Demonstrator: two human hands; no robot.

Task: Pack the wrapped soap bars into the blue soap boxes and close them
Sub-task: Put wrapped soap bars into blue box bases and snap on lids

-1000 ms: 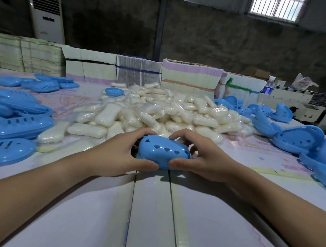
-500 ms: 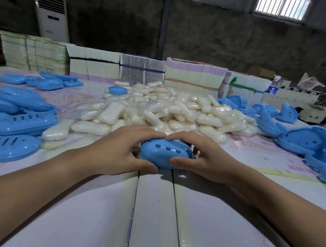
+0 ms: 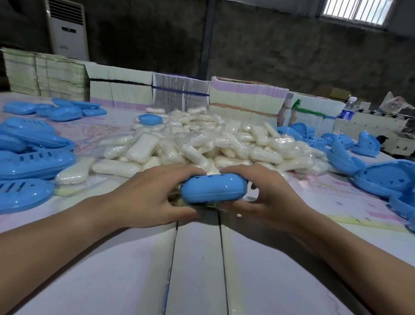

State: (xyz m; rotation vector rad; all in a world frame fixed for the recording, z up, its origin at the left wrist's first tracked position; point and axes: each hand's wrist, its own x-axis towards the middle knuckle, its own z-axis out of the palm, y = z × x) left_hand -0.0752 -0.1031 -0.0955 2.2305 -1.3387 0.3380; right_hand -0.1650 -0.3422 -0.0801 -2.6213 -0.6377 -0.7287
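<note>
Soap box (image 3: 213, 188) in blue plastic is sitting at the near edge of the bench (image 3: 125, 272), just in front of the pile of wrapped soap bars (image 3: 202, 142), and I am squeezing it between both hands. My left hand (image 3: 150, 197) is curling around its left end, fingers over the top and thumb along the near side; my right hand (image 3: 266, 198) is gripping the right end the same way. The lid is looking nearly seated, though a strip of clear wrapper (image 3: 199, 204) seems to be showing along the lower seam. To do this well, I judge I am needing even pressure at both ends, with the wrapper tucked in first so it is not jamming the catch. Open soap boxes (image 3: 388, 179) are waiting on the right, closed ones (image 3: 17, 192) are lying on the left.
</note>
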